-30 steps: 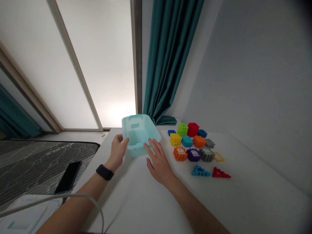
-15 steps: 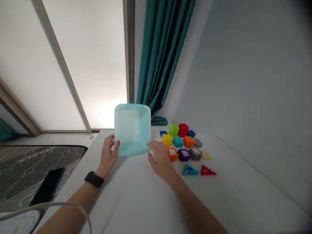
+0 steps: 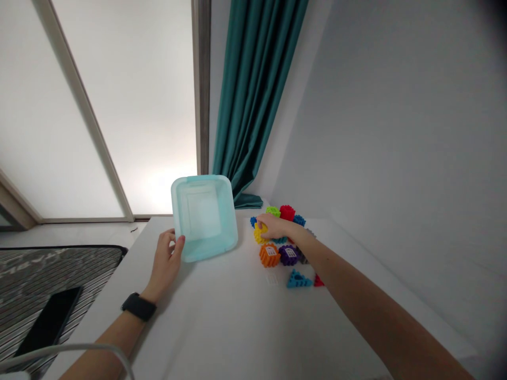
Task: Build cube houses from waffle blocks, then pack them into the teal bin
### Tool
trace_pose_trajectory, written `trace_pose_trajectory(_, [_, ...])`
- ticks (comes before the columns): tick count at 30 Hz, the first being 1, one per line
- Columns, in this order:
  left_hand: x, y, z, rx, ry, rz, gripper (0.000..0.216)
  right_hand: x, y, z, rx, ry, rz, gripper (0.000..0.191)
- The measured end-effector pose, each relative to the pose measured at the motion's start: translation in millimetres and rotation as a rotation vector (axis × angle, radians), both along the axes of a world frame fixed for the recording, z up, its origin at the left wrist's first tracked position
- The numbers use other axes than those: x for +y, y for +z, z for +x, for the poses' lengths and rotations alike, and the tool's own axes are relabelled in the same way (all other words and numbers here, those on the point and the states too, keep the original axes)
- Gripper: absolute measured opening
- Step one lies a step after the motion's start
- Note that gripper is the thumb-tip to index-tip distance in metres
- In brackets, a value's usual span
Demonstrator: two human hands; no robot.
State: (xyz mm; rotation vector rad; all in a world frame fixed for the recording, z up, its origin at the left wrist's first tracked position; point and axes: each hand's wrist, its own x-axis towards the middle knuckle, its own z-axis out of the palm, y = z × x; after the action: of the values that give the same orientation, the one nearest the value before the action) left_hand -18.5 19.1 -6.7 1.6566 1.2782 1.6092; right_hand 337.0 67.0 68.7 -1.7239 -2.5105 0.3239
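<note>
A pale teal, see-through plastic box [image 3: 204, 250] is tipped with its open side toward me. My left hand [image 3: 165, 261], with a black watch at the wrist, grips its lower left edge. My right hand [image 3: 273, 226] reaches over the group of toy blocks, its fingers closed round a yellow ridged block [image 3: 259, 234]. In front of it sit an orange block [image 3: 270, 255] and a purple block [image 3: 289, 255], each with a white label. Green [image 3: 273, 211] and red [image 3: 287, 212] blocks stand behind. My right hand and forearm partly hide several blocks.
A blue triangle piece [image 3: 298, 279] lies nearer me on the white table [image 3: 222, 322], beside a partly covered red piece [image 3: 318, 281]. A teal curtain [image 3: 253, 105] hangs behind the table. A pale cable [image 3: 95, 347] crosses the lower left, near a dark phone-like slab [image 3: 49, 319].
My right hand has left the box's lower right corner and moved right onto the yellow block. The box, still in my left hand, is tilted slightly more.
</note>
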Motion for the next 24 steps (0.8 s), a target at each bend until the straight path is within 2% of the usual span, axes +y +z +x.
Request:
trace_pose_trajectory(7, [0.9,0.6,-0.3,-0.002,-0.015,-0.028,0.032,0.2,-3.2,3.2,-0.025,-0.059,-0.107,0.027])
trace_pose_trajectory(11, [0.3,2.9,-0.3,0.009,-0.032,-0.057,0.032,-4.7,5.1,0.8,0.003,-0.068,-0.079,0.025])
trace_pose_trajectory(15, [-1.3,5.4,0.8,-0.002,-0.042,-0.085,0.033,-11.9,22.6,-4.4,0.069,-0.085,0.015,0.019])
trace_pose_trajectory(18, [-1.8,6.0,2.4,-0.021,-0.061,-0.103,0.032,-21.4,36.4,-25.2,0.173,-0.064,0.12,0.021])
trace_pose_trajectory(20, [-2.2,6.3,3.3,-0.027,-0.075,-0.105,0.032,-28.7,40.4,-50.2,0.315,0.04,0.212,0.022])
trace_pose_trajectory(24, [-4.0,7.6,4.1,-0.004,-0.09,-0.088,0.031,-38.3,29.3,-102.1,0.382,0.231,0.312,0.024])
